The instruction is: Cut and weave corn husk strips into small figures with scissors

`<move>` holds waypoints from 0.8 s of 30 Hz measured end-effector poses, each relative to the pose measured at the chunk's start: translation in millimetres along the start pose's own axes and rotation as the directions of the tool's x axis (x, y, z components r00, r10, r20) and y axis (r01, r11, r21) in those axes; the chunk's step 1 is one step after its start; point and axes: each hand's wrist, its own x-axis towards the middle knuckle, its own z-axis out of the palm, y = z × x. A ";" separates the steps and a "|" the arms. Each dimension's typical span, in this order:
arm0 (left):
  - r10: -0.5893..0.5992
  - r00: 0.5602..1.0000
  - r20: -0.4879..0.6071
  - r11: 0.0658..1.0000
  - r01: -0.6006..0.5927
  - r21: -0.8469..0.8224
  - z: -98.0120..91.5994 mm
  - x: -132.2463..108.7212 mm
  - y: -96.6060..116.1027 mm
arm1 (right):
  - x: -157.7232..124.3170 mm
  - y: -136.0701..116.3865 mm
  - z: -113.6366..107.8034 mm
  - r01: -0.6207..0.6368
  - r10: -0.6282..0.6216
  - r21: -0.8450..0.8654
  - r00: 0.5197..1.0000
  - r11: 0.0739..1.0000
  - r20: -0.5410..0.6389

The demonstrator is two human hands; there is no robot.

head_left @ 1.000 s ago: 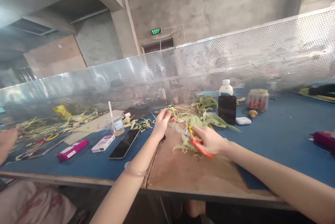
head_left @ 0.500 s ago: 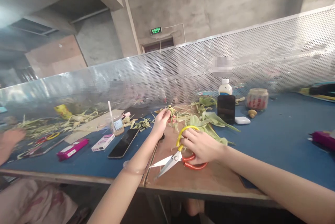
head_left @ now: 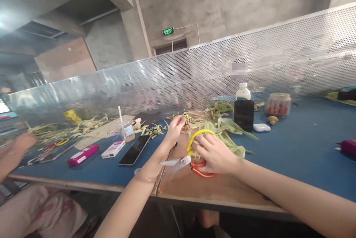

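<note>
My left hand (head_left: 175,128) pinches a small bundle of dark and pale green plant strips (head_left: 187,118) above the brown board (head_left: 191,188). Around my right hand's (head_left: 217,152) fingers sits a pair of scissors (head_left: 184,161) with one yellow and one red handle. Its blades are parted and point left, towards my left forearm, and the lower blade is blurred. Pale green husk-like leaves (head_left: 229,128) lie on the board behind my right hand. A small heap of dark green knotted pieces (head_left: 155,130) rests on the blue surface to the left of my left hand.
A phone (head_left: 135,150), a small white box (head_left: 113,149), a magenta packet (head_left: 82,155) and a cup with a straw (head_left: 128,130) stand left. Right are a dark upright device (head_left: 244,114), a white case (head_left: 261,127) and a jar (head_left: 278,105). Another person's hand (head_left: 23,145) is far left.
The scissors have tilted in my right hand, with the blades now slightly higher and the lower one blurred. My left hand keeps its pinch on the bundle. The view has shifted slightly.
</note>
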 end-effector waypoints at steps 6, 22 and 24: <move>-0.025 0.999 -0.040 1.000 0.025 0.002 0.7 2.3 -2.9 | -0.3 20.9 2.4 -0.419 0.466 0.302 0.879 0.856 -0.100; -0.061 0.998 -0.005 0.997 0.061 -0.050 0.0 1.0 1.5 | -3.5 41.4 30.4 -0.580 0.730 0.761 0.378 -0.293 0.569; -0.052 0.998 -0.031 0.997 0.050 -0.054 0.0 1.1 2.4 | -1.0 35.9 26.3 -0.574 0.713 0.759 0.391 -0.306 0.583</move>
